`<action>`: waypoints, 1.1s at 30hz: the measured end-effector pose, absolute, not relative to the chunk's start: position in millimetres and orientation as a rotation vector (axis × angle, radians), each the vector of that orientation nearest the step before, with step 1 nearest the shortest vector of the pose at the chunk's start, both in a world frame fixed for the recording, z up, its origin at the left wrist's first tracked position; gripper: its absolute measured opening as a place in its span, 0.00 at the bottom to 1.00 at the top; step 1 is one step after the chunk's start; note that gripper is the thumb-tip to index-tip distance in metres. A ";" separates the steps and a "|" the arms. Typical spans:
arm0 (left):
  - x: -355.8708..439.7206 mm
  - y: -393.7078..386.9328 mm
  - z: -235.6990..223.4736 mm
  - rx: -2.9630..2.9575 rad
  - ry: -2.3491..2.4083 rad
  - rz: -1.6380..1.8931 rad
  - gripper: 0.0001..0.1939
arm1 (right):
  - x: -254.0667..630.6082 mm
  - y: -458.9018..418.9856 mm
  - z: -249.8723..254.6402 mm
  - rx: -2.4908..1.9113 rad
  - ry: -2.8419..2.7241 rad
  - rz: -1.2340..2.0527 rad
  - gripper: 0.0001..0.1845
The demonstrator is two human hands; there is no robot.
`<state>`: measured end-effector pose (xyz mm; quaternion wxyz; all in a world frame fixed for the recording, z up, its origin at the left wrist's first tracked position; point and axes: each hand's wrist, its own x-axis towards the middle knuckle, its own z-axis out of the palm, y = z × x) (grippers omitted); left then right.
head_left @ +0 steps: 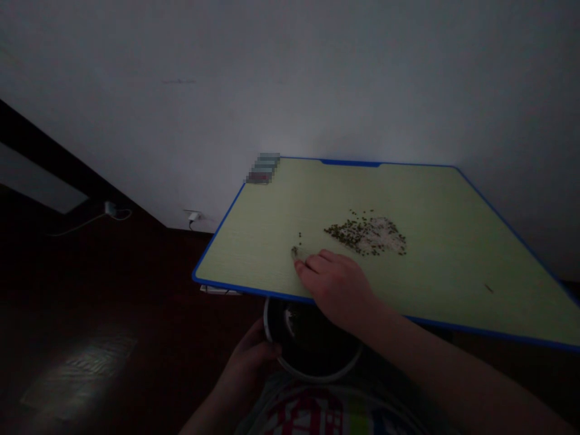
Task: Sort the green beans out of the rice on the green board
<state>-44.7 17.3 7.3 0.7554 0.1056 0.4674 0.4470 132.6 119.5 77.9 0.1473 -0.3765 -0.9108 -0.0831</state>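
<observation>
On the table lies a pile of small dark green beans (pixel 341 232) mixed with whitish grains (pixel 384 232) that look like rice. My right hand (pixel 338 281) rests on the tabletop left of and nearer than the pile, fingers bent together around a small see-through piece (pixel 296 252) whose kind I cannot make out. A few beans lie by its tip. Below the table's front edge, my left hand (pixel 256 350) grips the left rim of a dark bowl (pixel 312 353) with a pale rim. My right wrist partly covers the bowl, and its contents are too dark to make out.
The pale table (pixel 453 254) has a blue edge and stands against a white wall (pixel 317 78). A blurred label (pixel 263 169) marks its far left corner. A plug with a cord (pixel 194 216) sits low in the wall. A thin dark mark (pixel 489 289) shows at right.
</observation>
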 end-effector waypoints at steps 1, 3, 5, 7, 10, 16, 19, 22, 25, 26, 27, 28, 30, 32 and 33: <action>-44.6 17.5 8.1 0.229 1.021 0.975 0.25 | 130.3 120.1 78.6 -1.093 -2.629 -0.233 0.11; -44.4 17.9 9.9 0.223 1.022 0.975 0.23 | 125.9 120.3 80.0 -1.121 -2.639 -0.222 0.11; -44.3 18.2 11.3 0.214 1.023 0.967 0.22 | 122.5 119.0 81.2 -1.155 -2.643 -0.222 0.11; -44.2 18.2 11.7 0.207 0.995 0.965 0.25 | 120.8 116.4 82.0 -1.194 -2.645 -0.220 0.12; -43.9 17.9 10.7 0.208 0.962 0.967 0.25 | 122.6 112.6 82.2 -1.241 -2.646 -0.209 0.12; -42.9 18.0 10.1 0.204 0.963 0.980 0.26 | 133.8 112.4 82.8 -1.356 -2.614 -0.248 0.12; -43.4 18.1 11.4 0.203 0.983 0.960 0.26 | 135.4 112.1 83.6 -1.342 -2.601 -0.265 0.13; -44.0 18.0 11.7 0.208 0.991 0.953 0.25 | 131.1 110.3 83.5 -1.255 -2.633 -0.265 0.13; -43.8 18.0 10.8 0.215 0.968 0.967 0.25 | 124.3 110.3 82.8 -1.235 -2.661 -0.245 0.13; -43.6 18.0 10.4 0.218 0.959 0.974 0.25 | 122.6 111.0 82.8 -1.248 -2.664 -0.237 0.13; -43.4 18.1 10.1 0.221 0.955 0.979 0.25 | 121.7 112.2 82.8 -1.266 -2.669 -0.227 0.13; -43.1 18.2 9.9 0.223 0.958 0.982 0.25 | 121.5 113.7 83.0 -1.291 -2.672 -0.217 0.13; -42.5 18.3 9.9 0.218 0.969 0.985 0.25 | 123.6 117.2 83.8 -1.354 -2.674 -0.203 0.13; -42.1 18.2 9.9 0.211 0.977 0.985 0.25 | 127.6 120.5 85.0 -1.422 -2.662 -0.205 0.13; -42.1 18.2 9.8 0.210 0.978 0.984 0.25 | 129.8 121.8 85.6 -1.454 -2.651 -0.214 0.13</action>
